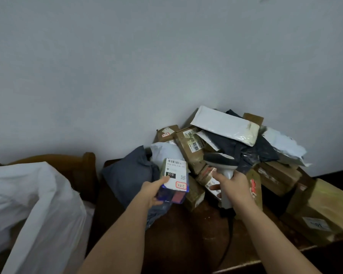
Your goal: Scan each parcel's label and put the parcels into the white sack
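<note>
Our left hand point(153, 191) grips a small blue box point(173, 186), label point(175, 173) up, beside the handheld scanner point(223, 171) that our right hand point(237, 186) clasps by its handle; the parcel pile point(226, 147) crowds the tabletop point(186, 234) behind, the white sack point(34, 204) well left. We judge the scanner head points past the label; a misread or a neighbouring barcode could register.

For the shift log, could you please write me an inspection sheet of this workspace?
Surface: dark wooden table, parcels heaped at its far right.
Job's things: small parcel with label facing up; scanner; white sack at left.
Clutter: parcel pile of cardboard boxes and grey and white mailers against the wall.
Hands: left hand holds the small parcel; right hand grips the scanner.
Cables: dark scanner cable across the table.
Surroundings: plain wall; wooden chair behind the sack.
</note>
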